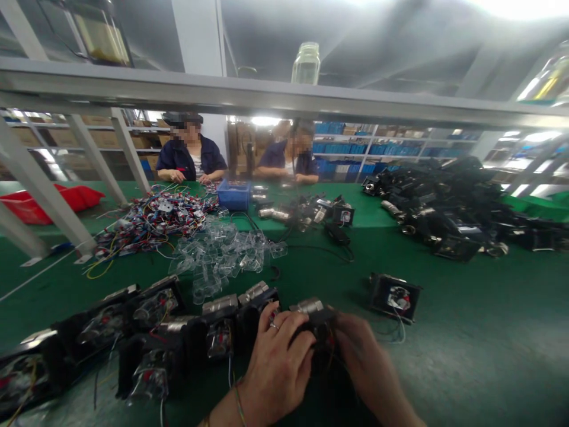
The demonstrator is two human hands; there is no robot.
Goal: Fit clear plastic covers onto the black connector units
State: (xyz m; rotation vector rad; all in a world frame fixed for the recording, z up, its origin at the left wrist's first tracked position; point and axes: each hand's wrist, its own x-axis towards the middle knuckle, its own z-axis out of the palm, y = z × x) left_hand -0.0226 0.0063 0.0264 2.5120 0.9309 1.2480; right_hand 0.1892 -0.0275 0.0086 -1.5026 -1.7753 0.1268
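A black housing (317, 323) with a metal cylinder (309, 306) on top and wires in its opening is between my two hands, low in the middle. My left hand (280, 362) grips its left side with bent fingers. My right hand (368, 356), smeared by motion, closes on its right side; its fingertips are partly hidden. Left of my left hand, similar black housings (151, 362) stand in rows, with metal cylinders, clear plastic pieces and wires. Another black housing (395, 298) with trailing wires sits alone to the right.
Clear plastic covers (226, 252) lie heaped ahead, beside a tangle of coloured wires (164, 213). Farther back are a blue bin (233, 196), a red bin (73, 198) and a large pile of black housings (444, 207). A metal shelf (267, 95) crosses above; two people sit opposite.
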